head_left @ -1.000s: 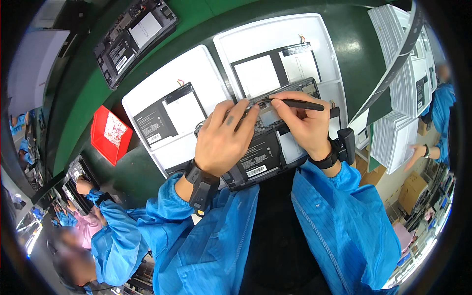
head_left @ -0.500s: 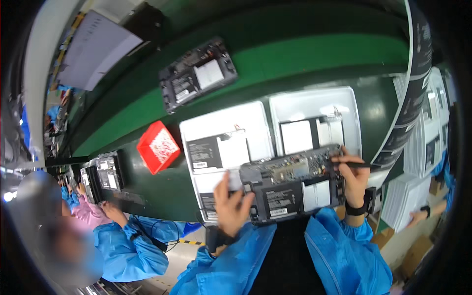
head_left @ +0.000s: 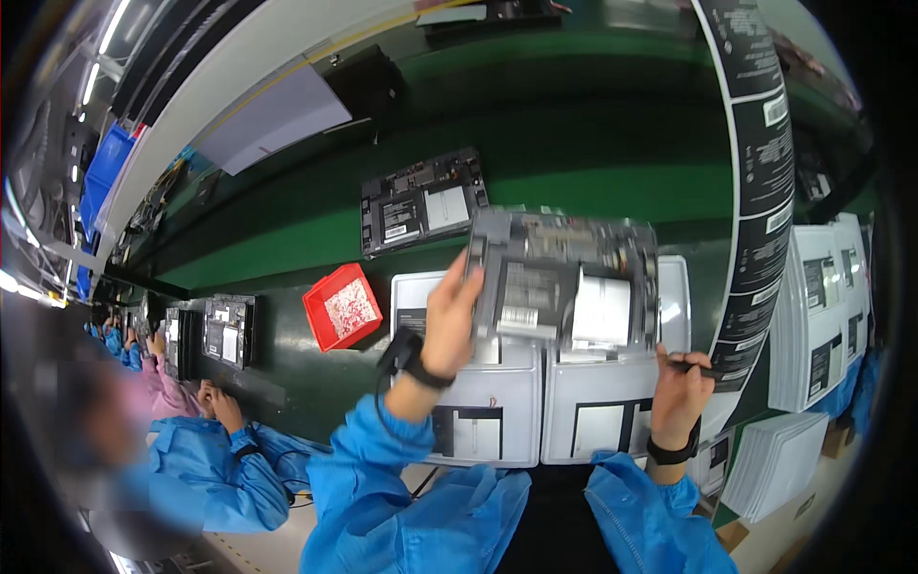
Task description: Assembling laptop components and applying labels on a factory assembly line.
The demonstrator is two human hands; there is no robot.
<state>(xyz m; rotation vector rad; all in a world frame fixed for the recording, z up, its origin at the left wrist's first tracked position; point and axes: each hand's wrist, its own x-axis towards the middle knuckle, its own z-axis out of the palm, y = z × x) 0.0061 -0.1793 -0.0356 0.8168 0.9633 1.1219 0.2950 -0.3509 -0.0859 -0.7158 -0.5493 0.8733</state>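
An open dark device chassis point(head_left: 550, 277), with a circuit board along its far part and a black-and-white battery pack, is held up over the white trays. My left hand point(head_left: 451, 320) is closed on its left edge, thumb on top. At the near right corner of the chassis is my right hand point(head_left: 681, 397), its fingers closed round a slim dark tool point(head_left: 690, 366); its fingertips look to touch that corner. Two white trays point(head_left: 519, 445) lie below, side by side, with black-and-white battery packs point(head_left: 602, 429) in them. The chassis is slightly blurred and hides part of the trays.
A similar chassis point(head_left: 424, 203) lies on the green belt beyond. A red bin point(head_left: 342, 306) of small pale pieces stands to the left. A printed black label sheet point(head_left: 755, 191) hangs at right, near stacked white trays point(head_left: 822, 316). A co-worker in blue point(head_left: 220, 469) sits at left.
The chassis has been raised and moved away from me, above the trays. My left hand, open beside it before, now grips its left edge. The head view has shifted too.
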